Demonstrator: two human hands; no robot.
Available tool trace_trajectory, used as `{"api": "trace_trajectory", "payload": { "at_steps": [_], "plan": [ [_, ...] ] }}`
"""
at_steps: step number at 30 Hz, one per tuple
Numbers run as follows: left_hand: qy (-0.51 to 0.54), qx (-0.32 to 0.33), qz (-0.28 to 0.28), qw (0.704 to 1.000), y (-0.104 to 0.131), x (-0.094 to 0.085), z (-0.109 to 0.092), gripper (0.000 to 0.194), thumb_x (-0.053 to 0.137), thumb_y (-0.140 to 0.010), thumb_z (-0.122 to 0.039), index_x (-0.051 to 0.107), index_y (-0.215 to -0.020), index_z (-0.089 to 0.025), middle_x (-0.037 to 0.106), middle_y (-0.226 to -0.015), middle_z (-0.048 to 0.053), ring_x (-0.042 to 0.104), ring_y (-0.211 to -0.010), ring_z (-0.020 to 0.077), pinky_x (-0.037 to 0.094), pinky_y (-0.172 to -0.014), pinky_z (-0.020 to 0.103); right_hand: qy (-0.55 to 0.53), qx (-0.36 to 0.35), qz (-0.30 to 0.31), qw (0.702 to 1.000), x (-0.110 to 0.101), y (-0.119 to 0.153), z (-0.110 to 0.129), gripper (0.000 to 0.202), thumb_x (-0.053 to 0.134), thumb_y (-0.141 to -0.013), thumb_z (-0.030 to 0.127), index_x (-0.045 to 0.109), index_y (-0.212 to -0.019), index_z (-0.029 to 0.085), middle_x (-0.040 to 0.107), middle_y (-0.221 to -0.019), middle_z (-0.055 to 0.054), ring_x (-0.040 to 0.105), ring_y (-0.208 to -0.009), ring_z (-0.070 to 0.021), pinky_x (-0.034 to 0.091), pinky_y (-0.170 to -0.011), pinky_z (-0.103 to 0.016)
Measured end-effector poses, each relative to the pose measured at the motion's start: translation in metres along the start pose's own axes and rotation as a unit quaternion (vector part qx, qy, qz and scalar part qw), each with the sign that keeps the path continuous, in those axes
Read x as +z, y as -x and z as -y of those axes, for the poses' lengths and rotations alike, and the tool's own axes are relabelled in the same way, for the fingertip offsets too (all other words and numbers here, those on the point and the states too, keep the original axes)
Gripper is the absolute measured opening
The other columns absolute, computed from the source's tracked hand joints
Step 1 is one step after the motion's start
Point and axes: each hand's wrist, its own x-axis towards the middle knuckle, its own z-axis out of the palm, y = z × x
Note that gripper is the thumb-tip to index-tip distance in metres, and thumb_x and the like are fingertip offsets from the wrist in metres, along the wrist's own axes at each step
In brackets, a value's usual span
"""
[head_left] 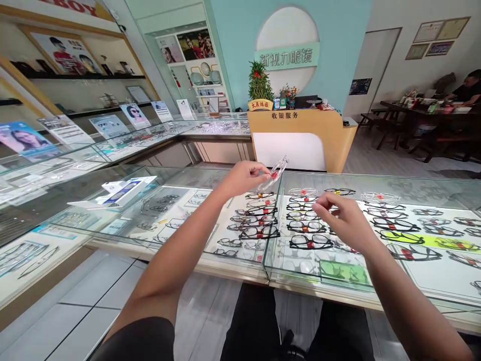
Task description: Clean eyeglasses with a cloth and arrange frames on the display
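Observation:
My left hand (250, 178) pinches a pair of clear-framed glasses (278, 170) with a red tag, held tilted above the glass display case (240, 173). To the right, my right hand (336, 213) hovers over rows of glasses, thumb and index finger curled close to each other; whether anything is between them is too small to tell. Beneath and between the hands stand columns of eyeglasses, among them a black-framed pair (311, 242) with a red tag and another black pair (259, 232) left of the case's dividing edge.
An open white box (116, 193) sits on the glass top at the left. Ahead is a wooden cashier counter (300, 120) with a potted plant (259, 82). More display cases run along the left. A person (469, 87) is at a dark table at the far right.

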Motion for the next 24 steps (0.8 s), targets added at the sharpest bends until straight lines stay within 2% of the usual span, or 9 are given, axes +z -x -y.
{"api": "trace_trajectory", "payload": {
  "at_steps": [2, 4, 7, 11, 15, 18, 20, 24],
  "plan": [
    [-0.072, -0.011, 0.027, 0.997, -0.014, -0.007, 0.017, 0.026, 0.070, -0.093, -0.044, 0.084, -0.099, -0.023, 0.040, -0.060, -0.005, 0.035, -0.058, 0.0134, 0.024, -0.062, 0.031, -0.014, 0.064, 0.014, 0.998, -0.001, 0.033, -0.022, 0.040, 0.063, -0.106, 0.058, 0.069, -0.086, 0.024, 0.063, -0.077, -0.002, 0.054, -0.070, -0.0175, 0.046, -0.057, -0.030],
    [-0.152, -0.026, 0.048, 0.987, -0.032, -0.006, 0.035, 0.028, 0.067, -0.094, -0.044, 0.085, -0.104, -0.024, 0.054, -0.065, -0.002, 0.045, -0.061, 0.0150, 0.030, -0.062, 0.032, -0.035, 0.121, 0.028, 0.992, 0.000, 0.068, -0.047, 0.043, 0.063, -0.105, 0.063, 0.070, -0.087, 0.024, 0.063, -0.079, -0.003, 0.056, -0.073, -0.0189, 0.049, -0.060, -0.030],
    [-0.229, -0.051, 0.068, 0.970, -0.060, 0.005, 0.065, 0.029, 0.068, -0.092, -0.040, 0.087, -0.107, -0.024, 0.070, -0.079, 0.002, 0.060, -0.073, 0.0191, 0.037, -0.066, 0.032, -0.068, 0.190, 0.023, 0.979, -0.001, 0.113, -0.082, 0.045, 0.067, -0.101, 0.066, 0.072, -0.088, 0.024, 0.066, -0.086, -0.005, 0.059, -0.078, -0.0211, 0.058, -0.067, -0.031],
    [-0.270, -0.078, 0.097, 0.955, -0.091, 0.028, 0.105, 0.028, 0.072, -0.087, -0.035, 0.088, -0.107, -0.024, 0.081, -0.099, 0.007, 0.071, -0.094, 0.0258, 0.047, -0.077, 0.032, -0.078, 0.236, -0.038, 0.968, -0.004, 0.154, -0.118, 0.047, 0.074, -0.094, 0.068, 0.071, -0.080, 0.023, 0.067, -0.081, -0.005, 0.061, -0.073, -0.0208, 0.055, -0.064, -0.031],
    [-0.301, -0.112, 0.136, 0.937, -0.107, 0.051, 0.136, 0.021, 0.076, -0.091, -0.035, 0.086, -0.105, -0.023, 0.082, -0.116, 0.008, 0.073, -0.113, 0.0293, 0.054, -0.094, 0.035, -0.105, 0.228, -0.100, 0.963, -0.007, 0.169, -0.139, 0.053, 0.071, -0.096, 0.069, 0.069, -0.069, 0.023, 0.065, -0.068, -0.004, 0.061, -0.068, -0.0211, 0.052, -0.067, -0.034],
    [-0.311, -0.133, 0.173, 0.925, -0.110, 0.067, 0.151, 0.030, 0.074, -0.101, -0.043, 0.079, -0.116, -0.019, 0.078, -0.125, 0.010, 0.072, -0.118, 0.0271, 0.057, -0.106, 0.046, -0.117, 0.215, -0.118, 0.962, -0.009, 0.172, -0.147, 0.054, 0.068, -0.098, 0.068, 0.071, -0.067, 0.024, 0.064, -0.062, -0.005, 0.060, -0.066, -0.0227, 0.049, -0.068, -0.037],
    [-0.315, -0.145, 0.193, 0.918, -0.111, 0.075, 0.158, 0.035, 0.072, -0.104, -0.046, 0.074, -0.124, -0.017, 0.075, -0.130, 0.011, 0.072, -0.119, 0.0258, 0.060, -0.107, 0.050, -0.123, 0.216, -0.124, 0.961, -0.010, 0.173, -0.149, 0.052, 0.069, -0.098, 0.067, 0.074, -0.070, 0.024, 0.061, -0.057, -0.004, 0.057, -0.062, -0.0230, 0.047, -0.067, -0.038],
    [-0.317, -0.160, 0.212, 0.911, -0.113, 0.087, 0.168, 0.037, 0.072, -0.105, -0.043, 0.071, -0.132, -0.018, 0.072, -0.136, 0.011, 0.071, -0.121, 0.0264, 0.063, -0.104, 0.049, -0.147, 0.225, -0.133, 0.954, -0.009, 0.175, -0.151, 0.050, 0.070, -0.098, 0.066, 0.075, -0.072, 0.024, 0.057, -0.054, -0.003, 0.052, -0.056, -0.0215, 0.042, -0.064, -0.039]
  ]
}}
